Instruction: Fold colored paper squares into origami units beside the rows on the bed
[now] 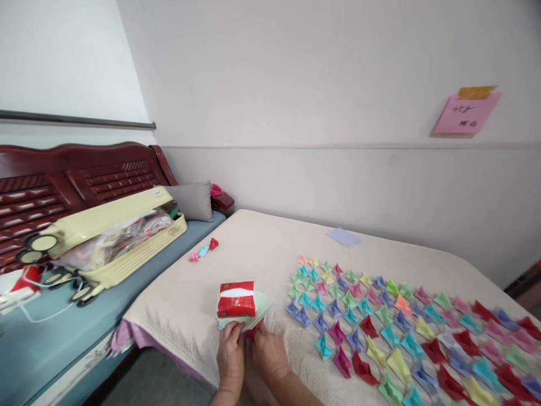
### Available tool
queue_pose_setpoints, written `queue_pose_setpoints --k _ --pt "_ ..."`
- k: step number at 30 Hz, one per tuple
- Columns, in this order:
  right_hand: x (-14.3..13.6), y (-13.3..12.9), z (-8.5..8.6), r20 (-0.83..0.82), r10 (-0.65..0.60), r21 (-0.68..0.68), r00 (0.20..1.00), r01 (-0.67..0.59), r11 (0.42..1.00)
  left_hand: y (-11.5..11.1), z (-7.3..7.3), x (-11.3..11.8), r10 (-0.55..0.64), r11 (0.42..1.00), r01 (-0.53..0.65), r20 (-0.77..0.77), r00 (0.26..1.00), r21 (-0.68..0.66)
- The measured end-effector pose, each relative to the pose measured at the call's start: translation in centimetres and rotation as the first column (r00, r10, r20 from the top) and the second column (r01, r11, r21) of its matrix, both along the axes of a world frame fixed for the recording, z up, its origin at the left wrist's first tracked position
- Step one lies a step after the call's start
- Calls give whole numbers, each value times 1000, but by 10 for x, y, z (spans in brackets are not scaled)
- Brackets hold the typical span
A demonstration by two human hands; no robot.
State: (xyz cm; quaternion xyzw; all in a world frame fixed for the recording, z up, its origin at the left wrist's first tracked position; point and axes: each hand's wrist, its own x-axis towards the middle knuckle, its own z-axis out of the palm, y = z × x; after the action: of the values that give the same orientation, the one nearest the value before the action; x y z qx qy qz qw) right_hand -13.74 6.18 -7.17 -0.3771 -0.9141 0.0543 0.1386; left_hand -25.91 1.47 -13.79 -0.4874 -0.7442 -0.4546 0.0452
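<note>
My left hand (231, 351) and my right hand (269, 352) are close together over the near part of the bed, fingers pinched. Between them is a pale green sheet of paper (262, 304), and its near edge is at my fingertips. Something red shows under the paper by my right fingers; I cannot make out what it is. Right behind the hands lies a red and white tissue pack (236, 300), overlapping the sheet. To the right, folded paper boats (333, 309) in many colours stand in rows.
A lavender sheet of paper (344, 237) lies near the wall. Small pink, blue and red folded pieces (203, 251) lie at the far left of the bed (262, 242). Beyond the left edge, a partly open yellow suitcase (135, 256) stands by a grey pillow (192, 201). A pink note (467, 114) is taped up.
</note>
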Motion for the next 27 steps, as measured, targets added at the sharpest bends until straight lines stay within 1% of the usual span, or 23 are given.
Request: queue_pose_setpoints --k 4,7,15,21,24,27 --pt "1 0 -5 -3 -3 30 1000 3 1000 0 -4 -1 12 1000 -11 -10 1000 21" --pt "3 -1 -11 -13 22 62 1000 -21 998 -1 -5 -1 18 999 -18 -15 1000 31" --pt "11 -2 -21 -96 51 125 994 -39 991 0 -5 0 69 997 -69 -10 998 40" --pt "33 -15 -21 -124 108 158 986 -88 984 0 -6 1 80 997 -80 -1 997 15" --pt "49 -21 -21 -121 184 193 976 -158 968 1 -6 0 83 997 -83 4 997 7" --pt "72 -26 -25 -117 259 244 959 -225 943 2 -6 -1 88 996 -88 9 996 6"
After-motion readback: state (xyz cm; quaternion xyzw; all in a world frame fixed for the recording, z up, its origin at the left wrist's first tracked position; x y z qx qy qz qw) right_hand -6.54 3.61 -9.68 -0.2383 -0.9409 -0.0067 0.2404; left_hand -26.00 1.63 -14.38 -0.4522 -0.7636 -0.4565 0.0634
